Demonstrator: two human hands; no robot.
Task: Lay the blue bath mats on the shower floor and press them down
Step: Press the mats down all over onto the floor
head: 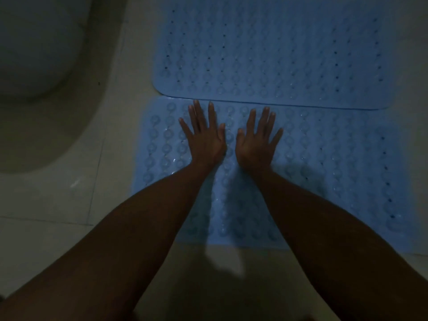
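Near mat: flat on the floor, long axis running left-right, its far edge tucked just under the far mat's near edge.
Far mat: also flat, long axis left-right, parallel w/ the near one, set a bit further right; top runs out of view.
Your left hand: palm down on the near mat's far-left part, fingers spread apart, gripping nothing.
Your right hand: palm down just beside the left, thumbs near each other but apart, fingers spread too, nothing held.
Surface: suction cups show as rings thru both mats; some wet glints by your wrists.
Progress: laying looks done, both mats down. Pressing is the step in hand, approx. midway by my read.
Left to do: you prob. need to press the near mat's right half & near edge; can't tell if the far mat is stuck down.
Left side: pale rounded fixture, well clear of the mats.
Light: dim, so edge lift is hard to judge.
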